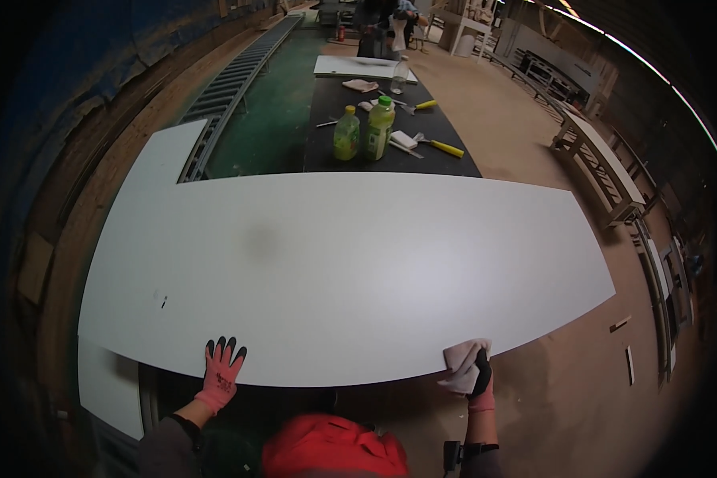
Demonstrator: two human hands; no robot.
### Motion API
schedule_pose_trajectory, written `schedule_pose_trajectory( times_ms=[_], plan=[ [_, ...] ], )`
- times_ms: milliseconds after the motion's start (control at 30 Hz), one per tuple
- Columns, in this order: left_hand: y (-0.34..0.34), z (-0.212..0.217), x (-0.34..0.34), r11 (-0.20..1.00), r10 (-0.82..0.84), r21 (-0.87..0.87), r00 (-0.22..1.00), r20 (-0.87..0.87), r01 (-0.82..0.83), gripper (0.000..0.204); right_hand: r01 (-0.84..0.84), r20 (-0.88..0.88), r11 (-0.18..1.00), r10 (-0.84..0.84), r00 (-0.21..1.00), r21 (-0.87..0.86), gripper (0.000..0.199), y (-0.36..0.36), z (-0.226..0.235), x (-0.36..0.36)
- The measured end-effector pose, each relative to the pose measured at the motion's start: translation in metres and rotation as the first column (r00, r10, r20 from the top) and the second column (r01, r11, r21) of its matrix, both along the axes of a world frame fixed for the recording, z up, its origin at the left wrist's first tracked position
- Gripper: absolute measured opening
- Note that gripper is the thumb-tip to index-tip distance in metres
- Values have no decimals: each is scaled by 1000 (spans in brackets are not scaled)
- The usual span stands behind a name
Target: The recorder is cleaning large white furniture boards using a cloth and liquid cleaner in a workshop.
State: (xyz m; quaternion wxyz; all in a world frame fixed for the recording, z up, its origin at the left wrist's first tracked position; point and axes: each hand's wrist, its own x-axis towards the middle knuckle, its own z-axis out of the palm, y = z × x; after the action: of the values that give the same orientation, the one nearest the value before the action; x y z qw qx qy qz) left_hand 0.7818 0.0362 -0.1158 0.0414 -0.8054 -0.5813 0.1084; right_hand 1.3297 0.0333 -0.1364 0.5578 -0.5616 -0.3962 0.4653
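A large white panel [342, 263] lies flat in front of me, with a small dark mark near its left end. My left hand [223, 370], in a pink glove with black fingertips, rests on the panel's near edge with its fingers spread. At the near edge farther right, my right hand [481, 382] wears the same kind of glove and grips a pale pink cloth [464, 362]. Part of that cloth lies over the panel's edge. The fingers of my right hand are partly hidden by the cloth.
Beyond the panel, a dark table [334, 92] bears a yellow-capped bottle [346, 135], a green-capped bottle [380, 127], yellow-handled scrapers [446, 149] and another cloth [360, 85]. A roller conveyor [243, 68] runs along the left. A person [382, 24] stands at the far end.
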Motion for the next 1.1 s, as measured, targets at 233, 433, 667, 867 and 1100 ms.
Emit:
schedule_pose_trajectory(
  times_ms=[233,433,667,867,1100],
  plan=[
    [-1,4,2,1000,-12,16,998,57,12,63,202,-127,975,-212,969,-89,52,15,-17,0],
    [-15,1,7,998,-44,55,992,121,37,61,228,-86,972,-232,969,-51,50,9,-30,9],
    [-68,-5,19,999,-17,50,981,192,7,58,158,655,986,-86,751,-52,48,-23,-9,9],
    [-103,-4,32,999,0,38,967,256,-10,57,353,147,934,-342,928,-52,40,-50,-34,30],
    [-193,98,40,992,16,-123,987,162,4,59,320,193,934,-288,938,-160,37,-132,68,31]
  ],
)
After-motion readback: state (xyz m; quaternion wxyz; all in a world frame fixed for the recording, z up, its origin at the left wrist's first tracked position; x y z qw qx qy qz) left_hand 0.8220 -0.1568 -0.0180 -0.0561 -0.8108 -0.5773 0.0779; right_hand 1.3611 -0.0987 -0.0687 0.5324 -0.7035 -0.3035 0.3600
